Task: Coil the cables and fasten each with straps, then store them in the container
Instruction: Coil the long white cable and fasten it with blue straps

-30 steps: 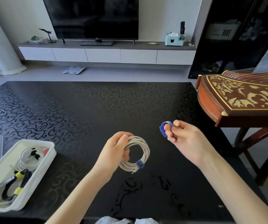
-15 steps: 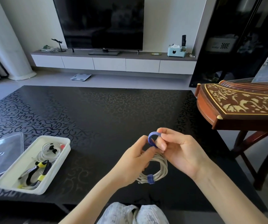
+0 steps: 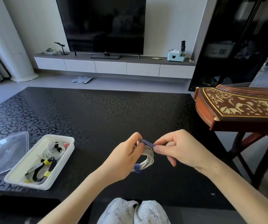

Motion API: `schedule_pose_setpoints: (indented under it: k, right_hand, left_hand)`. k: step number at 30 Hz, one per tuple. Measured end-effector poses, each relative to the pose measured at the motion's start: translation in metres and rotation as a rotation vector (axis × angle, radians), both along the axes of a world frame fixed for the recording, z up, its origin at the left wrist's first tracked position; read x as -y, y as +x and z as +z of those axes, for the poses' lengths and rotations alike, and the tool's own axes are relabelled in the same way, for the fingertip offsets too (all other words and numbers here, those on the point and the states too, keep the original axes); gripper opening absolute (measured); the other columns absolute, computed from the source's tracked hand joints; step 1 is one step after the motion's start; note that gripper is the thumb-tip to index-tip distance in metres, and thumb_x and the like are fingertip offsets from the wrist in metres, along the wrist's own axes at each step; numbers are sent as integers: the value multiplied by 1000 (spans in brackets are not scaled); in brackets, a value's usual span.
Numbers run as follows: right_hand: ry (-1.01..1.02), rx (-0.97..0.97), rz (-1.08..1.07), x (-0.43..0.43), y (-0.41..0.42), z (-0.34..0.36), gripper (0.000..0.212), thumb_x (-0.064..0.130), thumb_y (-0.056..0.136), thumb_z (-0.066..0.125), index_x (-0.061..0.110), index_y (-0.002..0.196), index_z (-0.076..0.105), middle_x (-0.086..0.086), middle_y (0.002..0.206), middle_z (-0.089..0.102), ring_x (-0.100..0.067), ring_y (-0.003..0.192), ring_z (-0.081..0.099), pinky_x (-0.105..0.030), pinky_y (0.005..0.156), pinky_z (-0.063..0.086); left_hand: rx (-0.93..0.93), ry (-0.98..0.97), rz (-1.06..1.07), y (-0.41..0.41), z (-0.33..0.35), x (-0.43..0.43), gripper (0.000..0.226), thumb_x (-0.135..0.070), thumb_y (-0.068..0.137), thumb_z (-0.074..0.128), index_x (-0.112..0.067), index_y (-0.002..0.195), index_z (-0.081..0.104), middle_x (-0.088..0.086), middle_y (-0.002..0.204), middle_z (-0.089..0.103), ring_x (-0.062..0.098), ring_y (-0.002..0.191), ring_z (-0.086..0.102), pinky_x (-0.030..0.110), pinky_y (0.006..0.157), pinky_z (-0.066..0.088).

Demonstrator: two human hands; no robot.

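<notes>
Head view: both hands work above the near middle of the black table. The left hand grips the white cable coil and pins one end of the blue strap at the coil's top. The right hand pinches the strap's other end, pulling it taut across the coil. A second blue band already wraps the coil's near side. Far left sits the white container, bundled cables inside, and its clear lid lies beside it.

Head view, downward over table
</notes>
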State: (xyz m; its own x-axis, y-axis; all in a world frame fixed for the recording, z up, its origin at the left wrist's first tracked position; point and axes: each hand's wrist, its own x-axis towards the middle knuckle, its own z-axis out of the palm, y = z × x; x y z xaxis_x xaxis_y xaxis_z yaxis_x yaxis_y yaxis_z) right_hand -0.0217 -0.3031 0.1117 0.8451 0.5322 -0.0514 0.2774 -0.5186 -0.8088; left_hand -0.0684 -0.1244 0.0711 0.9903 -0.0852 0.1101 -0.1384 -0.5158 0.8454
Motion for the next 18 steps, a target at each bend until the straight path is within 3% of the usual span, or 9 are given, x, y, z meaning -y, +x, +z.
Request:
schedule_pose_setpoints:
  k: [3,5,8,11,14,18]
  right_hand:
    - [158,361,-165,3,-7,-7,9,20,86,65,27,83,70,7,44,54,-7,44,53,-13,54,39]
    - [233,602,-207,8,-17,-7,10,24,86,63,24,81,72,11,43,48,-6,43,49,-14,49,38]
    - [70,796,-54,8,-31,-15,13,32,82,62,26,74,72,17,45,39,-1,43,39,-14,46,36]
    - [-154,970,-15,-6,-27,-33,10,27,75,69,26,65,68,12,43,48,-9,40,42,-22,44,37]
    - [-219,1163,-119,-21,-13,-42,15,15,71,71,19,59,63,7,41,48,-14,36,44,-24,46,28]
    - [-195,1354,-358,-34,-7,-44,29,1,61,79,12,50,54,3,38,39,-16,33,33,-24,46,21]
  left_hand:
    - [-24,-110,34,-1,1,0,15,-25,100,40,-17,91,49,-14,52,42,7,50,34,22,49,31]
    - [-66,-265,105,1,2,-1,14,-21,99,40,-14,91,49,-12,55,40,7,51,34,23,51,32]
    - [-115,-476,209,5,6,-1,14,-17,99,41,-12,87,47,-5,61,39,9,53,32,26,53,31]
    - [-118,-531,261,9,12,6,14,-19,97,43,-13,85,46,-3,63,43,10,55,36,29,57,35]
    - [-103,-566,253,11,15,16,13,-19,96,44,-12,85,46,-2,64,49,9,55,43,26,56,38]
    - [-127,-726,281,11,18,19,13,-17,96,44,-9,85,45,-4,54,46,7,48,40,24,51,38]
